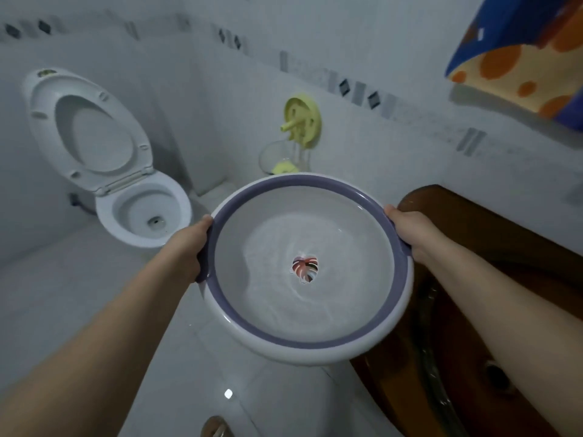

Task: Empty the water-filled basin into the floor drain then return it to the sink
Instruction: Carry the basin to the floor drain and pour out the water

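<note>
Both forearms reach from the frame's lower corners, left hand (193, 244) and right hand (410, 230) clamped on opposite rims of the water-filled basin (310, 340) at centre, held level over bare floor between toilet (143, 206) and brown sink (467, 294), probably mid-carry; tipping toward the drain (217, 428) comes next.

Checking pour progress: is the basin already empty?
No. The basin, gripped at its rim by the left hand and right hand, shows rippling water over the leaf print at its bottom.
</note>
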Tool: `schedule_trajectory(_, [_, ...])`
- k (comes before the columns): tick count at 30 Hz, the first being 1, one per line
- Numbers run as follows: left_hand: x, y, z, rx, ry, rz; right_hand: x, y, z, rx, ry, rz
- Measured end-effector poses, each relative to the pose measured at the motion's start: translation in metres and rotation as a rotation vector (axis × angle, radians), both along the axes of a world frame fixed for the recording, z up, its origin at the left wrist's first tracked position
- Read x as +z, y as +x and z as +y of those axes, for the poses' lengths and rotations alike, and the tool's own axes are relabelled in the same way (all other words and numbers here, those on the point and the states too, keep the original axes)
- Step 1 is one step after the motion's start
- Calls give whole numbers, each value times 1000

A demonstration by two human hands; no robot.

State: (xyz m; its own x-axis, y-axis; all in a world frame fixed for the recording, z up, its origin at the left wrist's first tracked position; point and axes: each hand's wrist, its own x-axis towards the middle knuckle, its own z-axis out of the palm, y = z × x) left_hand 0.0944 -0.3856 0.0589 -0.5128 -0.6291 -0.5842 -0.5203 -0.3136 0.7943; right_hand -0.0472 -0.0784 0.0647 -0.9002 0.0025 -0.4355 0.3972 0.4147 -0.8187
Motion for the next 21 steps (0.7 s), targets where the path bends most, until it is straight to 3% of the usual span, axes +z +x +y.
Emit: schedule_trajectory(21, [-69,26,-200,188,88,-25,-76,-12,-224,56,35,-68])
